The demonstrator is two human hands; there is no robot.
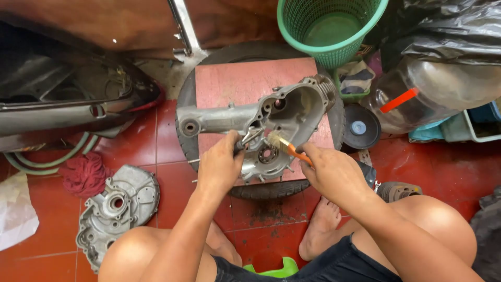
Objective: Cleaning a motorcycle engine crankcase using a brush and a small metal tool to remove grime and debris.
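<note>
At far left, a pale plastic bag [15, 211] lies on the red tiled floor [151, 141], with a dark red rag [84, 174] beside it and green hoses [49, 159] curving under a dark vehicle body panel [62, 99]. A detached grey metal cover plate [117, 209], cast with ribs, holes and a central bore, lies flat on the tiles just beside the person's left knee. At centre, a grey cast-aluminium engine casing [261, 122] rests on a reddish board [245, 83] laid across a black tyre [266, 190]. The casing has a long arm running left to a round boss, and a wide open cavity at right with a finned edge; its surface is dull, stained and greasy, and a bearing is seated in its lower part. The left hand [222, 164] grips the casing's lower middle edge, fingers curled closed around it. The right hand [334, 175] is closed around a brush [287, 146] with an orange handle, whose pale bristles touch the casing's interior near the bearing. Further right, a green plastic basket [329, 26] stands behind the tyre, a black disc [360, 128] lies on the floor, and a large clear plastic jug [433, 91] lies tilted beneath black plastic sheeting [449, 28].
</note>
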